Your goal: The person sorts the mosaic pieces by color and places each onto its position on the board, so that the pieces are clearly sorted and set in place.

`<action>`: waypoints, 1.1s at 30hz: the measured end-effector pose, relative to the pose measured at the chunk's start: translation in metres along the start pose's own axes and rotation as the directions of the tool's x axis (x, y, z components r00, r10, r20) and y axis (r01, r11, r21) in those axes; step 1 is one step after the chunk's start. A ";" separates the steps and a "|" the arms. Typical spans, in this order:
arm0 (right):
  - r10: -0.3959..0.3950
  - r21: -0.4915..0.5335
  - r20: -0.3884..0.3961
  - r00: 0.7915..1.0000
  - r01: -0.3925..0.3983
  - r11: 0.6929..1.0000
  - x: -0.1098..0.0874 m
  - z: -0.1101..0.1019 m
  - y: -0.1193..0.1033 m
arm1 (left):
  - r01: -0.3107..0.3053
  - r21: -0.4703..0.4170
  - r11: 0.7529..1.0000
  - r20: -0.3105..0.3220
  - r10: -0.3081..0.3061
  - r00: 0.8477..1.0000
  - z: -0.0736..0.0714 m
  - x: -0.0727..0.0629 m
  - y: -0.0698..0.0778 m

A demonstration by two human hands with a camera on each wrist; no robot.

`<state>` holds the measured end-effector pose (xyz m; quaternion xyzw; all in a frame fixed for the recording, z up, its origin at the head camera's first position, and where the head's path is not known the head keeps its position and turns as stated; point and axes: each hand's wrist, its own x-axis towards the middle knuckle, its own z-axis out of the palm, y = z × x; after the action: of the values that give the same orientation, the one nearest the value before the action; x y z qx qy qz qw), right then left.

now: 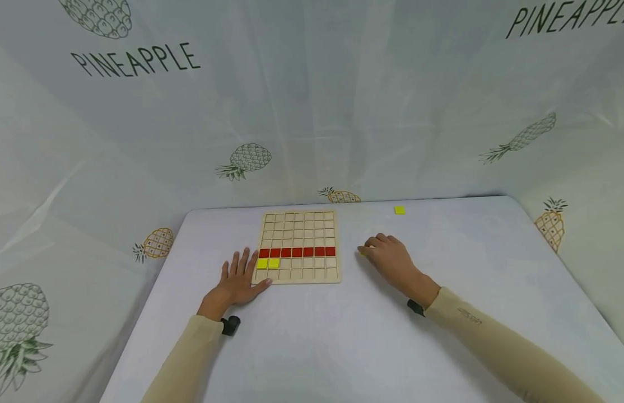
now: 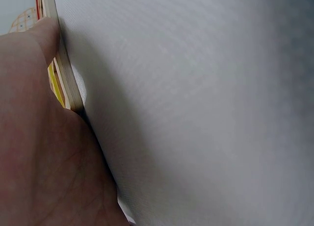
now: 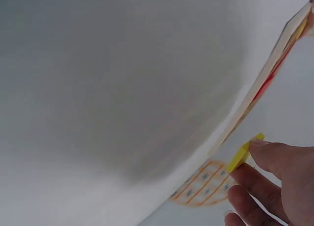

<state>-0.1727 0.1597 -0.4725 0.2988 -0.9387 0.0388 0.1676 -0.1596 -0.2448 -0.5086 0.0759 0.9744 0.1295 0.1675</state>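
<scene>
A wooden grid board (image 1: 298, 228) lies on the white table, with a full row of red square tiles (image 1: 297, 252) across it. Below that row, two yellow square tiles (image 1: 268, 263) sit side by side at the left. My left hand (image 1: 237, 285) rests with spread fingers at the board's lower left corner, its thumb on the bottom edge. To the right of the board, my right hand (image 1: 392, 263) pinches a yellow tile (image 3: 242, 154) between thumb and index finger; in the head view the fingers mostly hide it.
One more yellow tile (image 1: 399, 210) lies near the table's back edge, right of the board. Behind the table (image 1: 312, 336) hangs a pale curtain (image 1: 312, 112) printed with pineapples, which also covers the sides.
</scene>
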 end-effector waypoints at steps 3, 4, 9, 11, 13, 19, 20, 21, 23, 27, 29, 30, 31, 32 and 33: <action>-0.038 0.010 0.001 0.999 0.038 0.999 0.018 0.003 -0.024 | 0.002 0.011 1.000 0.003 -0.002 1.000 0.000 0.000 0.000; -0.055 0.016 -0.008 0.998 0.055 0.998 0.023 0.005 -0.030 | -0.002 0.010 1.000 -0.004 0.002 1.000 0.001 0.001 -0.001; -0.131 0.033 -0.063 0.989 0.134 0.990 0.042 0.015 -0.056 | -0.007 0.003 1.000 -0.006 0.007 1.000 0.003 0.004 -0.004; -0.148 0.033 -0.074 0.986 0.151 0.988 0.048 0.020 -0.064 | -0.008 0.001 1.000 -0.006 0.008 1.000 0.004 0.005 -0.005; -0.162 0.035 -0.088 0.983 0.165 0.986 0.054 0.024 -0.072 | -0.005 0.010 1.000 -0.006 0.005 1.000 0.006 0.006 -0.007; -0.186 0.053 -0.101 0.977 0.192 0.980 0.069 0.029 -0.090 | -0.009 0.001 1.000 -0.014 0.009 1.000 0.006 0.007 -0.010; -0.187 0.055 -0.093 0.978 0.193 0.980 0.071 0.029 -0.093 | -0.009 0.003 1.000 -0.012 0.009 1.000 0.006 0.007 -0.010; -0.187 0.052 -0.079 0.979 0.191 0.980 0.073 0.029 -0.095 | -0.009 0.003 1.000 -0.012 0.009 1.000 0.006 0.007 -0.009; -0.186 0.051 -0.055 0.981 0.189 0.981 0.078 0.029 -0.100 | -0.009 0.009 1.000 -0.010 0.009 1.000 0.006 0.007 -0.009; -0.177 0.053 -0.018 0.984 0.177 0.983 0.087 0.030 -0.109 | -0.003 0.015 1.000 -0.006 0.003 1.000 0.005 0.005 -0.007; -0.168 0.060 0.009 0.986 0.167 0.984 0.091 0.030 -0.114 | -0.005 0.007 1.000 -0.007 0.005 1.000 0.003 0.003 -0.006; -0.164 0.061 0.027 0.986 0.162 0.985 0.094 0.030 -0.116 | -0.005 0.003 1.000 -0.006 0.005 1.000 0.003 0.003 -0.005; -0.162 0.060 0.047 0.986 0.159 0.985 0.095 0.031 -0.118 | -0.004 0.006 1.000 -0.003 0.004 1.000 0.002 0.002 -0.005; -0.159 0.057 0.067 0.985 0.155 0.986 0.097 0.031 -0.120 | -0.002 0.005 1.000 -0.001 0.002 1.000 0.002 0.001 -0.004; -0.158 0.052 0.083 0.984 0.154 0.987 0.098 0.031 -0.121 | -0.002 0.005 1.000 0.001 0.002 1.000 0.001 0.001 -0.004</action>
<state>-0.1875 0.0010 -0.4720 0.3765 -0.9177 0.0340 0.1225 -0.1606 -0.2480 -0.5109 0.0772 0.9745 0.1273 0.1678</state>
